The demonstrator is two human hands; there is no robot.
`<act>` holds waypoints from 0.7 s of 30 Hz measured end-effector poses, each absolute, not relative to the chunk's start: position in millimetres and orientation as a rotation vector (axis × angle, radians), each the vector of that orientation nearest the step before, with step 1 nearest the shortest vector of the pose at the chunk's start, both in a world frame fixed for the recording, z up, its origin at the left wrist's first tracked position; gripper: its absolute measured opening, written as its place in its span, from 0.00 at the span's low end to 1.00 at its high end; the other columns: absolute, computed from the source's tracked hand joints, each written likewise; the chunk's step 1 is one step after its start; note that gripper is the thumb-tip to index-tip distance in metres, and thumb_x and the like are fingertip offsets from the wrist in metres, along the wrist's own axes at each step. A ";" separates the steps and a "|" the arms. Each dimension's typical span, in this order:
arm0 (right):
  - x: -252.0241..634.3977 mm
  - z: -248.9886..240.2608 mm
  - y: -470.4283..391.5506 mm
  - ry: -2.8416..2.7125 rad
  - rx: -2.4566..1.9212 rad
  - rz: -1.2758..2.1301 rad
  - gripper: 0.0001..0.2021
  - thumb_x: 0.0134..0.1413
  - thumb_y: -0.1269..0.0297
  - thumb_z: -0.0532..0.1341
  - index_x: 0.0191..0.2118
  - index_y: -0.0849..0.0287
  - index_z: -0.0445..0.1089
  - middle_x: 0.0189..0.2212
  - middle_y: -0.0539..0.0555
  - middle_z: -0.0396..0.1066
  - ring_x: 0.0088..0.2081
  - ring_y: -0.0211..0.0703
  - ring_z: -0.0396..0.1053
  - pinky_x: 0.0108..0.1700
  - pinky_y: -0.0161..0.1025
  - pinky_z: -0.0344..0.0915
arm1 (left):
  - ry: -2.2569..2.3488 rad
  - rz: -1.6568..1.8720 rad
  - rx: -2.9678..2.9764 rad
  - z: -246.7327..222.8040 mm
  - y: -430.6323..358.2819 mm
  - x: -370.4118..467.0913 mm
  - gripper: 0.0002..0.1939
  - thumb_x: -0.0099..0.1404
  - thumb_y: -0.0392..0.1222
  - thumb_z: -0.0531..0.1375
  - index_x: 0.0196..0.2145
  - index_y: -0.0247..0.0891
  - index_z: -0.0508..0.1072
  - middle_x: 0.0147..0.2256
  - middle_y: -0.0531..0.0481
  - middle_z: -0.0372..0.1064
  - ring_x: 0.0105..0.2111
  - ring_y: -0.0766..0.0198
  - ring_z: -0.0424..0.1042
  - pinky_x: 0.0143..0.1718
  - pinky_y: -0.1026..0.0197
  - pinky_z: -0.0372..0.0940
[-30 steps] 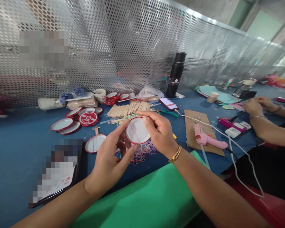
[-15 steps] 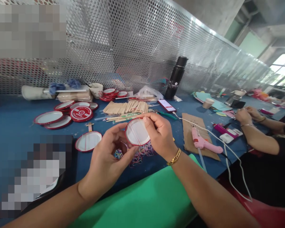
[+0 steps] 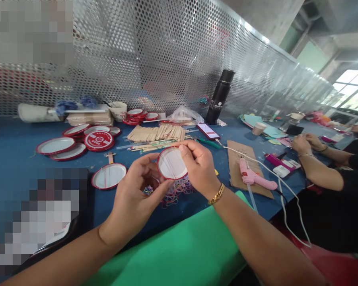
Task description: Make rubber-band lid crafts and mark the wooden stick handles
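Observation:
Between my two hands is a red-rimmed jar lid (image 3: 170, 163), its white inside facing me, with thin bands stretched across it. My right hand (image 3: 198, 167) grips its right edge, thumb on the face and fingers behind. On the left edge, my left hand (image 3: 140, 190) closes its thumb and fingers round the rim. Below and behind the lid lies a pile of coloured rubber bands (image 3: 179, 188), partly hidden by my hands. To the left, another banded lid (image 3: 109, 176) rests on the table with a wooden stick at its top.
Stacked lids (image 3: 59, 146) lie at the left, wooden sticks (image 3: 155, 133) behind my hands. A pink glue gun (image 3: 253, 176) rests on cardboard (image 3: 234, 159), near a white cable (image 3: 283, 198). A black bottle (image 3: 220, 97) stands at the back. At right are another person's hands (image 3: 304, 143).
The view has shifted slightly, so the table things sit a little further left and higher. Both hands keep hold of the lid, which is tilted a little more.

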State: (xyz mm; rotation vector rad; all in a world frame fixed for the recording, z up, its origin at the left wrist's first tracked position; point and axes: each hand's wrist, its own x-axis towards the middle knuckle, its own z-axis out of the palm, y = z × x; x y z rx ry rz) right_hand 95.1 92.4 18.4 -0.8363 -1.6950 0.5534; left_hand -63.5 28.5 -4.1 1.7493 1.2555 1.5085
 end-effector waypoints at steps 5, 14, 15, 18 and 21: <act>92.1 14.6 90.8 -1.765 -0.790 0.534 0.11 0.67 0.66 0.54 0.42 0.56 0.75 0.38 0.53 0.79 0.41 0.42 0.75 0.44 0.39 0.69 | 1.270 1.516 1.718 -9.0 32.4 -65.4 0.33 0.61 0.47 0.68 0.60 0.38 0.62 0.39 0.49 0.70 0.31 0.64 0.71 0.28 0.63 0.69; 92.6 8.6 96.1 -1.751 -0.798 0.803 0.11 0.67 0.66 0.54 0.42 0.56 0.75 0.36 0.52 0.78 0.39 0.41 0.73 0.39 0.37 0.68 | 1.362 1.435 1.808 -8.7 36.8 -66.3 0.36 0.56 0.48 0.71 0.58 0.36 0.64 0.51 0.41 0.73 0.40 0.57 0.75 0.34 0.58 0.72; 92.7 8.6 96.5 -1.751 -0.783 0.830 0.11 0.67 0.65 0.54 0.42 0.56 0.75 0.37 0.52 0.78 0.39 0.41 0.73 0.39 0.37 0.68 | 1.377 1.439 1.816 -8.0 36.7 -66.3 0.36 0.56 0.48 0.70 0.58 0.36 0.64 0.51 0.40 0.72 0.41 0.56 0.75 0.36 0.58 0.73; 92.5 8.9 96.5 -1.759 -0.789 0.887 0.11 0.67 0.63 0.55 0.43 0.55 0.75 0.35 0.51 0.77 0.37 0.41 0.73 0.38 0.37 0.68 | 1.426 1.429 1.813 -5.6 36.7 -66.4 0.35 0.57 0.49 0.70 0.58 0.35 0.65 0.50 0.40 0.73 0.40 0.57 0.76 0.34 0.58 0.72; 92.9 8.8 96.7 -1.767 -0.849 0.869 0.12 0.68 0.61 0.54 0.46 0.55 0.75 0.31 0.51 0.75 0.37 0.43 0.73 0.37 0.37 0.68 | 1.481 1.418 1.804 -4.5 37.7 -66.9 0.35 0.56 0.50 0.70 0.57 0.35 0.66 0.47 0.42 0.74 0.37 0.58 0.75 0.31 0.59 0.71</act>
